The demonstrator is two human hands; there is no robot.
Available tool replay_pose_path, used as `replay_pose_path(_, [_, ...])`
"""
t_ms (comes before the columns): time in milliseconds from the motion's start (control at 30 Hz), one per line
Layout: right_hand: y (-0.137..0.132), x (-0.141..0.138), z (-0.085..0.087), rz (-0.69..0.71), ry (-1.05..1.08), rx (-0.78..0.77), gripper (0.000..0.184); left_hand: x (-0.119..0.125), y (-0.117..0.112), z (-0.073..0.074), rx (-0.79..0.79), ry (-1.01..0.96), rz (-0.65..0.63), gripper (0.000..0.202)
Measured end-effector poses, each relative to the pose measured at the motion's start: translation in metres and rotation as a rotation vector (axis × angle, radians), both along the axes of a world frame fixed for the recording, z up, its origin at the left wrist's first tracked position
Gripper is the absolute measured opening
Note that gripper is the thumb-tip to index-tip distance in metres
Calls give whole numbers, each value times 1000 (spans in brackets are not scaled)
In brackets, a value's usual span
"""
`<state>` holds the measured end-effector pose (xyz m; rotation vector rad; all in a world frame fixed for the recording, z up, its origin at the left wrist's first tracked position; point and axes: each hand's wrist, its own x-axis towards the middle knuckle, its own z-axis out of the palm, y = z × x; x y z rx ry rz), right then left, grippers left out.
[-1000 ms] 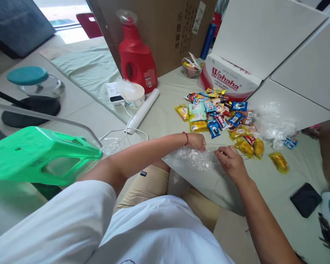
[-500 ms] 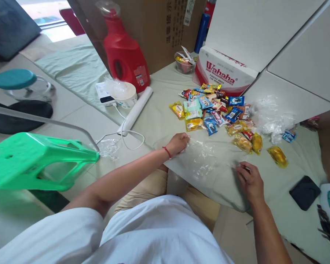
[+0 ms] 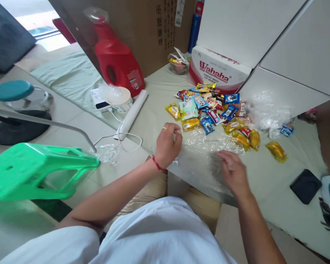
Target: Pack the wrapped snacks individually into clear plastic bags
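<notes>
Head view: clear plastic bag (image 3: 200, 154) lies at the table (image 3: 264, 183) edge beside the snack pile (image 3: 209, 110), your left hand (image 3: 167, 145) pinching its left edge, right hand (image 3: 232, 172) spread flat on it; it looks flimsy and slippery, so grip the rim.

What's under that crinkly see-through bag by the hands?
The pale green cloth shows through the clear bag. The right hand covers part of it, so what lies beneath there is hidden.
</notes>
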<state>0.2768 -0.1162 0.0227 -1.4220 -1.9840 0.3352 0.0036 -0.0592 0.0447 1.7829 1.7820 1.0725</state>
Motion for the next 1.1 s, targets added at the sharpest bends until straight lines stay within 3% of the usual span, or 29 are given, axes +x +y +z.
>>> replay_pose_path(67, [-5, -31, -19, 108, -110, -57, 36, 21, -9, 2, 41, 59, -226, 25])
replay_pose_path(167, [-16, -57, -47, 203, -220, -112, 46, 50, -5, -19, 21, 224, -494, 35])
replay_pose_path(233, [-27, -58, -58, 235, -265, -134, 48, 57, 8, -43, -11, 362, -533, 42])
replay_pose_path(333, [-47, -41, -61, 311, -243, -175, 49, 46, 28, -76, -50, 499, -514, 49])
replay_pose_path(433, [-59, -12, -51, 388, -50, -266, 39, 26, 36, -91, -11, 536, -525, 53])
replay_pose_path(500, [-52, 9, -40, 313, 132, -379, 30, 19, 36, -92, 12, 538, -539, 54])
replay_pose_path(600, [-5, 33, -22, -48, 257, -466, 30, 17, 35, -89, 4, 545, -542, 55])
replay_pose_path(667, [48, 39, -13, -237, 174, -347, 34, 19, 35, -87, -17, 555, -542, 55])
replay_pose_path(767, [135, 24, -4, -284, 14, -166, 36, 20, 35, -85, -30, 568, -538, 55])
replay_pose_path(833, [176, 1, -3, -218, -141, -282, 37, 20, 35, -85, -24, 573, -533, 56])
replay_pose_path(900, [197, -23, -6, -175, -333, -432, 48, 19, 35, -86, -17, 581, -529, 56])
replay_pose_path(967, [200, -38, -12, -179, -495, -499, 61, 19, 35, -86, -16, 588, -527, 57])
replay_pose_path(1100, [192, -25, -17, -253, -592, -501, 60, 18, 35, -87, -9, 596, -532, 58])
